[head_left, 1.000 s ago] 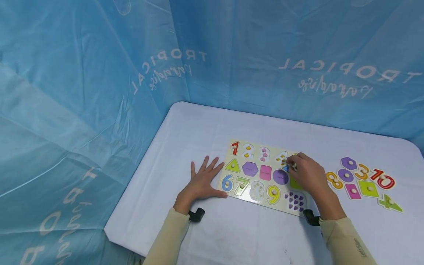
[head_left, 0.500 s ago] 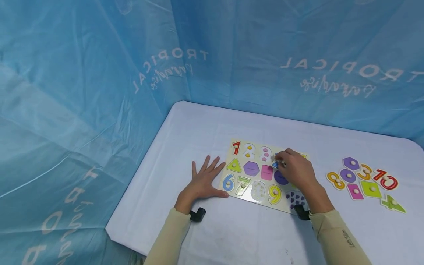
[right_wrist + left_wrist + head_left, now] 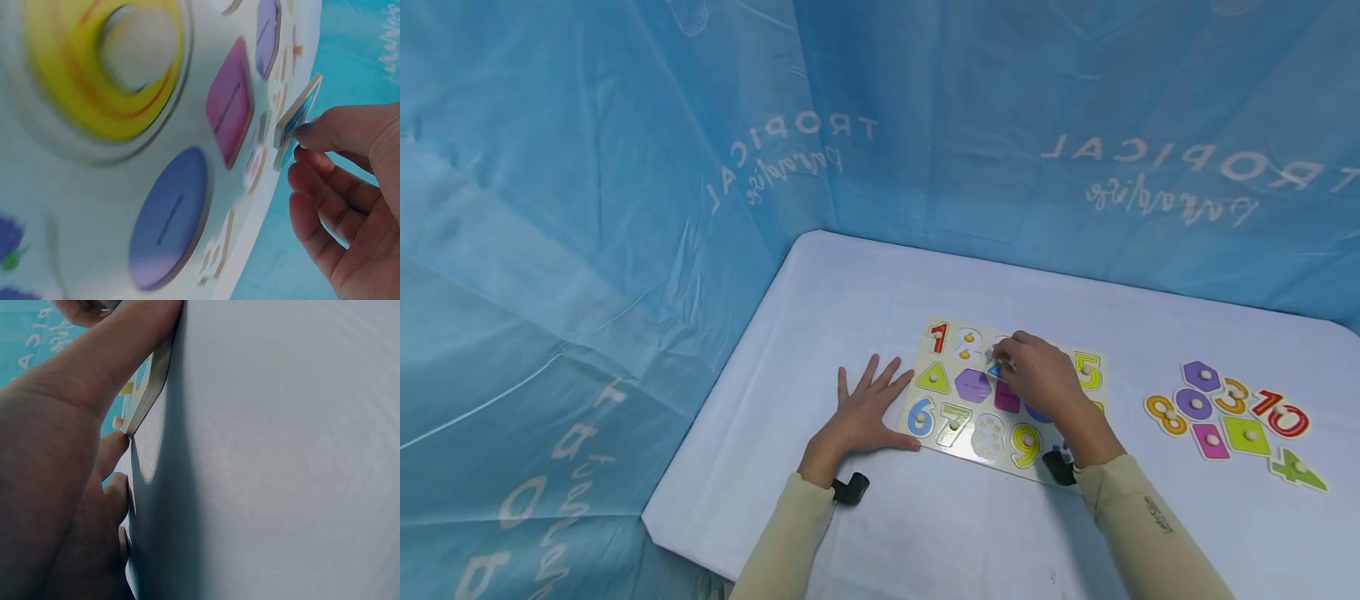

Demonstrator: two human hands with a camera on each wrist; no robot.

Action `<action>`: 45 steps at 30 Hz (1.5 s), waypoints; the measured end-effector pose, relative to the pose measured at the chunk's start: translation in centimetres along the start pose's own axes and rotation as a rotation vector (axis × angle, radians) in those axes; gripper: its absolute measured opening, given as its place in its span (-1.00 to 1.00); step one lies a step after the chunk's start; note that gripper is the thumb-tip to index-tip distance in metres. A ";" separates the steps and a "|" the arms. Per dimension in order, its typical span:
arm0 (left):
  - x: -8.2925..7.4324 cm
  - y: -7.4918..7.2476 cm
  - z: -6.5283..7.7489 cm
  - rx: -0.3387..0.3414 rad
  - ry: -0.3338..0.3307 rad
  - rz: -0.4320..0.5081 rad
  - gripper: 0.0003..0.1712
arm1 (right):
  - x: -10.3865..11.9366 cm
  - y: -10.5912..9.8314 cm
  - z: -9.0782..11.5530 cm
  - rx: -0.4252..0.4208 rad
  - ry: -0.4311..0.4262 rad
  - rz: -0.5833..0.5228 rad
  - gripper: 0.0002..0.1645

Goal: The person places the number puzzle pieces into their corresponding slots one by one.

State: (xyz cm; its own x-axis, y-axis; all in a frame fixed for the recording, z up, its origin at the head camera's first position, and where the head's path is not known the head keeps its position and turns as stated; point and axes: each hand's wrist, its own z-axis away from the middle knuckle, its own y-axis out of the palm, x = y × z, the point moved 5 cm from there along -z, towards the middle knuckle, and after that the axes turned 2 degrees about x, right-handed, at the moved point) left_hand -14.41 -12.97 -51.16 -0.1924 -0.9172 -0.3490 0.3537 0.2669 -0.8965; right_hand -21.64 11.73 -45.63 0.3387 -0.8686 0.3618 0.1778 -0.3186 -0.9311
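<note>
A number-and-shape puzzle board (image 3: 973, 454) lies flat on the white table. Thumb and fingertips of my right hand (image 3: 1037, 371) pinch a small blue puzzle piece (image 3: 297, 119) with a pale edge. It hovers over the board's upper middle, near the pink rectangle slot (image 3: 230, 103) and purple hexagon slot (image 3: 973, 386); the fingers hide part of it. My left hand (image 3: 857, 421) lies with fingers spread at the board's left end. In the left wrist view, its thumb (image 3: 134, 331) touches the board's side. Seated pieces include the red 1 (image 3: 938, 337) and green triangle (image 3: 933, 379).
Loose knobbed pieces lie right of the board, among them an orange 8 (image 3: 1166, 415), a red 10 (image 3: 1281, 414), a green square (image 3: 1247, 435) and a green 4 (image 3: 1297, 469). Blue printed curtains (image 3: 940, 167) hang behind and left of the white table (image 3: 850, 283).
My right hand has moved left along the board with the blue piece, from beside the 4 slot to above the rectangle slot, uncovering the yellow 5. My left hand keeps its place.
</note>
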 end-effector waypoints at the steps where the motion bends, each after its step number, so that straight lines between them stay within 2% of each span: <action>1: 0.0 0.0 0.0 -0.001 0.000 -0.002 0.32 | 0.2 0.0 -0.2 0.001 -0.007 -0.004 -0.70; 15: 0.2 -0.1 0.0 0.016 -0.005 -0.011 0.33 | 2.2 1.2 -2.8 0.032 -0.048 0.019 -0.77; 21: -0.3 -0.1 -0.2 0.019 0.026 0.005 0.33 | 2.4 1.2 -3.2 0.015 -0.064 0.042 -0.78; 35: -0.2 -0.4 0.2 0.001 0.010 0.004 0.32 | 3.0 2.0 -4.6 -0.004 -0.090 0.075 -0.83; 45: -0.2 -0.5 0.3 -0.003 0.010 0.007 0.32 | 2.9 2.4 -5.3 0.032 -0.056 0.074 -0.80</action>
State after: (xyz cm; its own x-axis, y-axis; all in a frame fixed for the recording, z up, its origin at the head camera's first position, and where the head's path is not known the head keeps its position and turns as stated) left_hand -14.28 -13.04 -50.61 -0.1991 -0.9124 -0.3575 0.3526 0.2737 -0.8949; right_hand -25.14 6.39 -47.03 0.4034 -0.8661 0.2951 0.1795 -0.2413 -0.9537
